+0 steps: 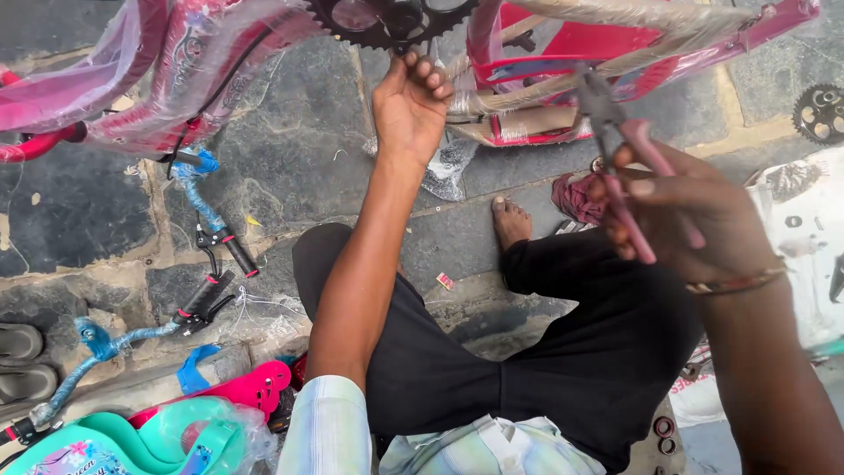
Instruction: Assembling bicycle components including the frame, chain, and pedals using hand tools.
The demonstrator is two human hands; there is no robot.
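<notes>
My left hand (410, 98) reaches up to the black toothed chainring (387, 19) of a pink bicycle frame (563, 62) wrapped in clear plastic; the fingertips curl at the crank centre. In my right hand (690, 215) I hold pink-handled pliers (620, 141), their dark jaws pointing up toward the frame's lower tubes. I sit on stone paving with black trousers and one bare foot (510, 220) stretched out under the frame.
Blue-wrapped handlebars with black grips (207, 264) lie at left. A pink and teal plastic guard (176, 431) sits at bottom left beside grey sandals (22, 361). A loose black sprocket (819, 113) lies at right, near white printed sheets (804, 237). A red rag (576, 195) lies by my foot.
</notes>
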